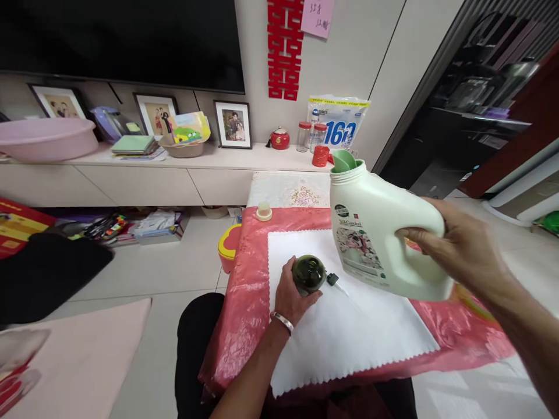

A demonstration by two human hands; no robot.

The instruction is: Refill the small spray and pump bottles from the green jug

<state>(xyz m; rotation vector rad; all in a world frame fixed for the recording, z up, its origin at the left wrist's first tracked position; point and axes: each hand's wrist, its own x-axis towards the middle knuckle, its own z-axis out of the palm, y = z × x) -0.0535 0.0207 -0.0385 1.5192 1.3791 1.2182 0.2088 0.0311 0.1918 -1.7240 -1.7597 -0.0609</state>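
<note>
My left hand (293, 294) is wrapped round a dark green bottle (309, 273), which stands uncapped over a white cloth (349, 331). In my right hand (449, 235) is the handle of a large pale green detergent jug (371, 233), raised above the cloth and tilted to the left. A green spout (344, 160) shows in the jug's mouth, which is up and apart from the bottle. Beside the bottle lies a black pump head (332, 279) with a clear tube. A cream cap (264, 210) sits at the table's far left corner.
A red plastic cover (236, 314) lies over the table under the cloth. Behind it runs a low cabinet (227, 160) with framed photos, a pink basin (48, 138), glass jars and a red pot (280, 138). A yellow and red stool (229, 247) stands left of the table.
</note>
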